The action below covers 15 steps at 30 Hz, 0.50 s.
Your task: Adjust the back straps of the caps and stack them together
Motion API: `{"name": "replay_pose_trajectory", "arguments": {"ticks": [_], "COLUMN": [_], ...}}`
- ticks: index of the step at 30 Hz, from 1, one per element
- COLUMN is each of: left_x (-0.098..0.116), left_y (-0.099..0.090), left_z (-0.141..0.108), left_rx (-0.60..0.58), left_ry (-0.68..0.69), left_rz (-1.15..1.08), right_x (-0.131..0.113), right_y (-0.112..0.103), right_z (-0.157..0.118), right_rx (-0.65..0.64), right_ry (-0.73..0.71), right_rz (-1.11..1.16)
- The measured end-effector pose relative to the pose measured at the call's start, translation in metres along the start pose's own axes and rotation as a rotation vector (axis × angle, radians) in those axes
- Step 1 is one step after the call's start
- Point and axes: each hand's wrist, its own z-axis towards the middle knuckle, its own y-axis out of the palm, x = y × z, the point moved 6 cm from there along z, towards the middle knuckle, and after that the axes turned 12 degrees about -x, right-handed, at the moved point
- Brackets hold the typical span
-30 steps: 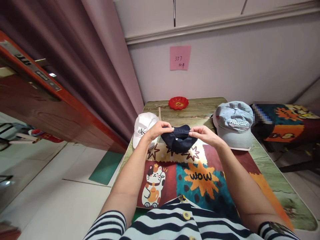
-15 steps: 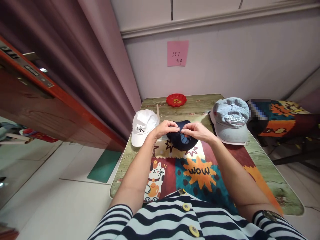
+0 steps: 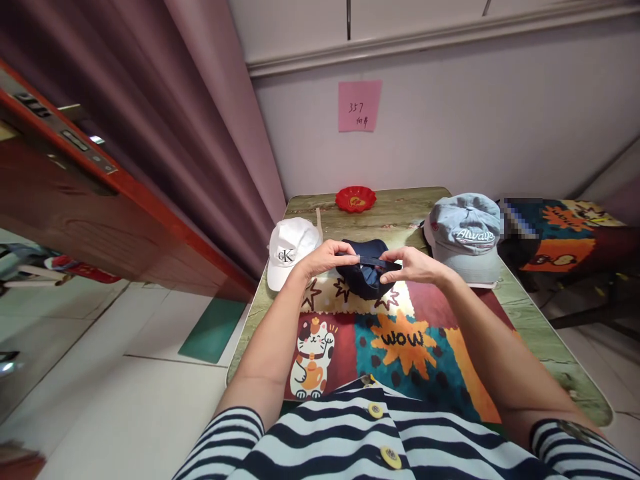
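Note:
A dark navy cap (image 3: 367, 283) rests on the patterned tablecloth, its inside partly showing towards me. Its back strap (image 3: 375, 262) runs between my two hands. My left hand (image 3: 330, 259) pinches the strap's left part near a small clasp. Around the strap's right end, the thumb and fingers of my right hand (image 3: 409, 265) are closed. A white cap (image 3: 293, 247) with black "CK" letters sits just left of my left hand. To the right of my right hand stands a light blue cap (image 3: 465, 233) with white lettering, a white cap edge showing beneath it.
A red scalloped dish (image 3: 355, 198) lies at the table's back. Behind it, a pink note (image 3: 359, 107) hangs on the wall. An orange-brown door (image 3: 165, 227) and a mauve curtain (image 3: 215, 120) are on the left. A second cloth-covered table (image 3: 565, 233) stands at right.
My hands were close together at the strap's middle; my right hand has moved right along it, so the strap now shows stretched between them. The view has shifted slightly.

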Motion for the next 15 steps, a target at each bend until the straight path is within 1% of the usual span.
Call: {"name": "replay_pose_trajectory", "arguments": {"ticks": [2, 4, 6, 8, 12, 13, 15], "left_x": [-0.006, -0.013, -0.012, -0.003, 0.026, 0.03, 0.034], "left_y": [0.001, 0.003, 0.002, -0.002, -0.008, -0.008, -0.008], "left_z": [0.003, 0.004, 0.002, -0.002, -0.011, -0.013, -0.017], "left_rx": [-0.057, -0.124, -0.166, -0.157, -0.058, -0.002, 0.178], "left_ry": [-0.046, -0.123, -0.16, -0.12, 0.044, 0.09, 0.195], "left_rz": [0.006, 0.008, -0.034, -0.124, -0.386, -0.461, -0.61], "right_x": [0.007, 0.007, -0.001, -0.014, -0.041, -0.047, -0.054], "right_y": [-0.004, -0.007, -0.013, -0.022, -0.043, -0.046, -0.047], "right_z": [-0.002, -0.003, -0.004, -0.006, -0.009, -0.008, -0.005], "right_rx": [-0.066, -0.084, -0.077, -0.052, 0.072, 0.108, 0.193], "right_ry": [0.041, 0.035, -0.018, -0.082, -0.163, -0.176, -0.187], "right_rz": [0.009, 0.098, 0.239, 0.37, 0.564, 0.607, 0.655]}}
